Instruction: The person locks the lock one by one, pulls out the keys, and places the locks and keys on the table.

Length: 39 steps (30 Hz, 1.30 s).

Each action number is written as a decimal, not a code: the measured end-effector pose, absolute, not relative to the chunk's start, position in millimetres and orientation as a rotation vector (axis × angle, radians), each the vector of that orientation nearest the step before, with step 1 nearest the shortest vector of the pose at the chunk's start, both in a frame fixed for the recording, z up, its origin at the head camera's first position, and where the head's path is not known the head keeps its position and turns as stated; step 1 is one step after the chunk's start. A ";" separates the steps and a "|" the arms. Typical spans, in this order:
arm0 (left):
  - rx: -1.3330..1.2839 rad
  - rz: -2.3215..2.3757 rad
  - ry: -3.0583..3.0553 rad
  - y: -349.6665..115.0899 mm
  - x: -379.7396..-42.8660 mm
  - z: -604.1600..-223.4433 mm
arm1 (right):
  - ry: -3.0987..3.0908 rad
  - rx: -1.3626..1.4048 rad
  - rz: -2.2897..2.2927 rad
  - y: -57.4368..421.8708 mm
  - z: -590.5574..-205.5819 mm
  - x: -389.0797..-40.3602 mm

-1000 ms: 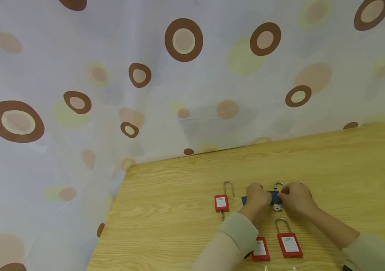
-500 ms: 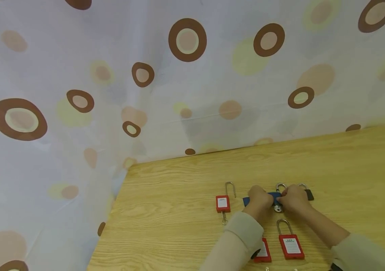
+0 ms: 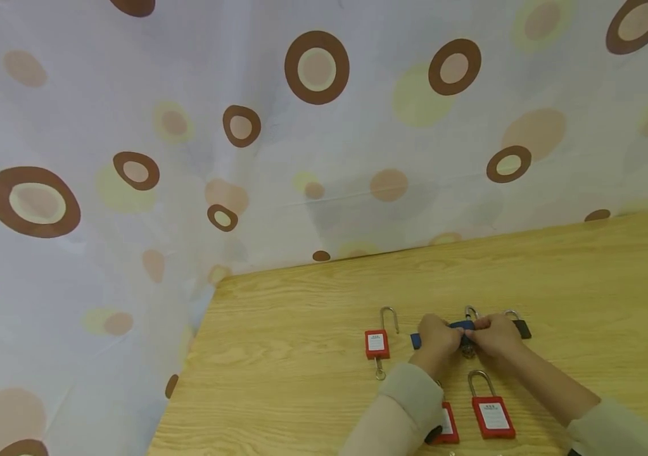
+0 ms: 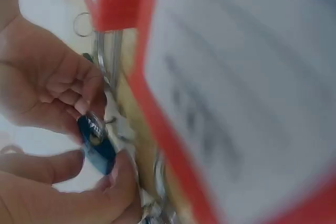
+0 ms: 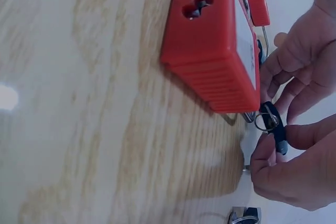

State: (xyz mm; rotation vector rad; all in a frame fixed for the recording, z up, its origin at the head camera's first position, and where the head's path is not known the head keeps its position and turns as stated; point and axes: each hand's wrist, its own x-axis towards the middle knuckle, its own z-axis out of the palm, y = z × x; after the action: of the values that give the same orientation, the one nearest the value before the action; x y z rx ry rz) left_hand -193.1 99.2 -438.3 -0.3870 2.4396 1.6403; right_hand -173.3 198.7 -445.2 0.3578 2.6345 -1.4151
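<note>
Between both hands is a blue padlock (image 3: 462, 326), its silver shackle (image 3: 472, 311) pointing away at the back. My left hand (image 3: 439, 339) grips its left part. The thumb and fingers of my right hand (image 3: 495, 334) pinch the right end, as the right wrist view also shows. A key ring (image 5: 266, 121) with a key sits at the padlock's bottom face (image 4: 95, 137). Part of another blue padlock (image 3: 416, 341) shows left of my left hand. Just right of my right hand lies a black padlock (image 3: 522, 328).
A red padlock with a raised, unlatched shackle (image 3: 377, 344) lies at the left with a key hanging from it. Nearer me are two more red padlocks, one (image 3: 446, 427) partly behind my left sleeve and one (image 3: 493, 417) beside it. A patterned curtain (image 3: 358, 126) borders the wooden table (image 3: 278, 354).
My right hand has shifted slightly, uncovering the black padlock. Its fingers have changed position on the blue padlock, and the key ring below looks darker and turned. My left hand stays nearly still.
</note>
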 end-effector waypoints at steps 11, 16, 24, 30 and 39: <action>-0.298 1.918 2.020 74.1 -192.0 -424.2 | 2.357 0.268 -1.773 200.6 -428.5 -155.9; -0.134 1.846 1.909 50.2 -185.4 -412.8 | 2.301 0.181 -1.811 194.9 -416.3 -141.1; 0.061 1.825 1.773 14.8 -156.8 -407.9 | 2.362 0.112 -1.751 174.9 -403.6 -117.3; 0.069 1.872 1.785 3.2 -130.8 -408.7 | 2.344 0.134 -1.745 164.8 -404.4 -99.2; -0.071 1.891 1.781 0.1 -103.4 -411.9 | 2.323 0.114 -1.656 164.5 -411.9 -80.3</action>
State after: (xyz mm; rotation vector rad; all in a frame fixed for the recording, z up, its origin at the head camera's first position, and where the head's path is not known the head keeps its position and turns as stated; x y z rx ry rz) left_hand -103.4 0.1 -411.9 -0.0705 1.7809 1.8907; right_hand -80.3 164.5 -411.9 0.1143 2.3229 -1.6560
